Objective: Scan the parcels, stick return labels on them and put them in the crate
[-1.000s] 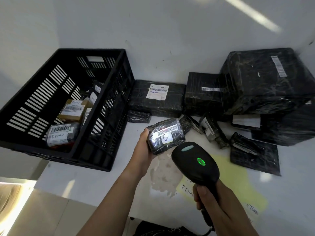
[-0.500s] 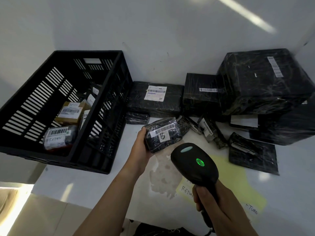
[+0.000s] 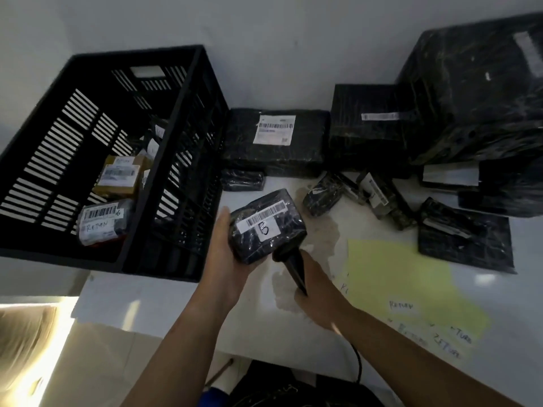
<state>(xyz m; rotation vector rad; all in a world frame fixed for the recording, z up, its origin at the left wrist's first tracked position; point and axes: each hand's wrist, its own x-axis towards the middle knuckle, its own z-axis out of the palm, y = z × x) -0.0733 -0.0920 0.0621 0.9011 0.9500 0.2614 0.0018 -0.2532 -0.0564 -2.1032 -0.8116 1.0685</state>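
- Holding the small black parcel in my left hand, fingers curled under it, thumb on its left edge; barcode strip and a handwritten sticker face up.
- My right hand grips the scanner by the handle, fist closed round it. The scanner head is tucked under the parcel's near right corner and mostly hidden.
- The parcel sits above the table, between my two hands and just right of the crate; I can't tell if it touches the scanner.
- The crate stands on the table's left end. Inside it are a wrapped parcel marked RETURN and a brown box behind that; more are further back, too dark to make out.
- A yellow sheet lies right of my right hand, carrying return labels; the writing is blurred.
- Unscanned pile at the back: flat parcel with white label, medium box, big box.
- Small wrapped packets lie in front of the pile, and a flat black packet lies to the right.
- The scanner cable drops off the near table edge.
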